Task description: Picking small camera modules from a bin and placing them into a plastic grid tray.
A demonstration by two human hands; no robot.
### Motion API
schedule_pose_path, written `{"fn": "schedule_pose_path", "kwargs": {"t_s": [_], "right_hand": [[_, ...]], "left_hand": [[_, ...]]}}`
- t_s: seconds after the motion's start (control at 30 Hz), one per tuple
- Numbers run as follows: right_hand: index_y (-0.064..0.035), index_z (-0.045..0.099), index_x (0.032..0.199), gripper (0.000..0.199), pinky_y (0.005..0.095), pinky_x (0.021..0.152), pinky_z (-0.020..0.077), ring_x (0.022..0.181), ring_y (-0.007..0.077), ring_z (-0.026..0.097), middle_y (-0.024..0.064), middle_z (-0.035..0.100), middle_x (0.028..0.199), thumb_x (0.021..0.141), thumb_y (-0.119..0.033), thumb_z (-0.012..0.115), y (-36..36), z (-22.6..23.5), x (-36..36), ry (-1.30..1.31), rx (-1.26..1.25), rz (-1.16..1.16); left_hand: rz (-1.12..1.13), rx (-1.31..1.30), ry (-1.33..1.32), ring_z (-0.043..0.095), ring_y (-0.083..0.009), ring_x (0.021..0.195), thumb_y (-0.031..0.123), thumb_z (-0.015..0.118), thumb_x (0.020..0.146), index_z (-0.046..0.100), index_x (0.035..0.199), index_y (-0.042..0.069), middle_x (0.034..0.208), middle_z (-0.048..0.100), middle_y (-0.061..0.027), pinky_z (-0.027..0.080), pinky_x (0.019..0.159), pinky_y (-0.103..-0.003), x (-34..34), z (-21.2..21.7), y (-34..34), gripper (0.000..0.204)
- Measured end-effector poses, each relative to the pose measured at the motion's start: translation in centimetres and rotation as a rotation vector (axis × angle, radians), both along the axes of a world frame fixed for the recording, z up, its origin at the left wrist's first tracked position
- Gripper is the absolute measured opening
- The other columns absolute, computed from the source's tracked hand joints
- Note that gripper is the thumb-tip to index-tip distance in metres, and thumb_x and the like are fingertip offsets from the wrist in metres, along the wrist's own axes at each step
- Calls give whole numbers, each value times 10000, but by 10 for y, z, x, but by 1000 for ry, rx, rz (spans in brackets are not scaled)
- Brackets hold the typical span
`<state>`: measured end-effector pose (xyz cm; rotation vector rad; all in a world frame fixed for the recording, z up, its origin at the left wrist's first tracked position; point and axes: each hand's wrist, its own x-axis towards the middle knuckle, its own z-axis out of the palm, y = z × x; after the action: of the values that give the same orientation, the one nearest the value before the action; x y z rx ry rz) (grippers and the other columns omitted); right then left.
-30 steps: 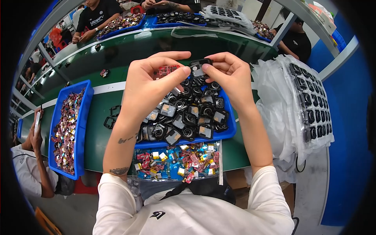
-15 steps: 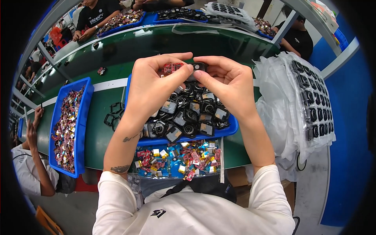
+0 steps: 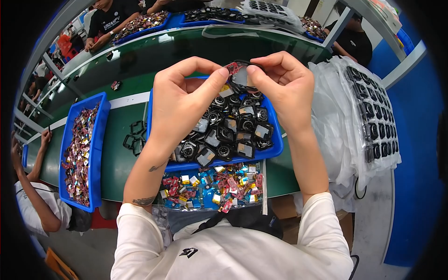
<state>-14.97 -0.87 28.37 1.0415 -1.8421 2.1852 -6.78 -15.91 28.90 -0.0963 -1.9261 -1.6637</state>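
Note:
Above the parts tray, my left hand (image 3: 189, 93) is closed, its thumb and forefinger pinching a small red circuit board (image 3: 232, 70). A yellow and silver battery (image 3: 226, 91) hangs just below those fingertips. My right hand (image 3: 287, 86) pinches a black smartwatch case (image 3: 241, 78) by its right side, with a pale grey face toward me. Board and case touch or overlap; whether they are joined I cannot tell. Beneath both hands, a blue tray (image 3: 278, 153) holds many black watch cases (image 3: 224, 134), some showing round sensor backs.
Red boards and batteries (image 3: 228, 184) lie on clear plastic nearest me. A long blue tray (image 3: 101, 154) of similar parts stands left, beside loose black frames (image 3: 133, 140). Stacked clear trays of watch cases (image 3: 373, 112) rise at right. Co-workers sit across the green bench (image 3: 140, 77) and at left.
The watch case has tilted, now showing its pale grey face. My right hand has shifted slightly right, and the red board sits closer against the case. A battery now shows below my left fingertips.

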Motion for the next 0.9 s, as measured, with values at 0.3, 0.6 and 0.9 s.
{"fn": "schedule_pose_path", "kwargs": {"t_s": [0.3, 0.6, 0.9], "right_hand": [[29, 669, 932, 138, 190, 621, 513, 691, 68, 624, 54, 666, 765, 815, -42, 658, -1, 1, 3, 71, 18, 13], [26, 658, 993, 187, 191, 609, 520, 684, 71, 623, 62, 665, 791, 812, -23, 657, -2, 2, 7, 151, -16, -3], [29, 656, 982, 194, 190, 604, 532, 693, 71, 626, 72, 669, 824, 795, -18, 677, 2, 5, 7, 114, 46, 28]], "left_hand": [[-295, 98, -134, 623, -84, 691, 147, 661, 835, 662, 813, -28, 730, 659, -63, 502, 643, -207, 1, 2, -7, 177], [-169, 7, -108, 619, -79, 666, 144, 665, 836, 669, 803, -31, 707, 658, -56, 500, 628, -198, 8, 9, -5, 178], [-147, 12, -75, 595, -54, 645, 110, 692, 808, 667, 800, -28, 710, 655, -40, 469, 591, -175, 9, 7, -3, 140]]}}
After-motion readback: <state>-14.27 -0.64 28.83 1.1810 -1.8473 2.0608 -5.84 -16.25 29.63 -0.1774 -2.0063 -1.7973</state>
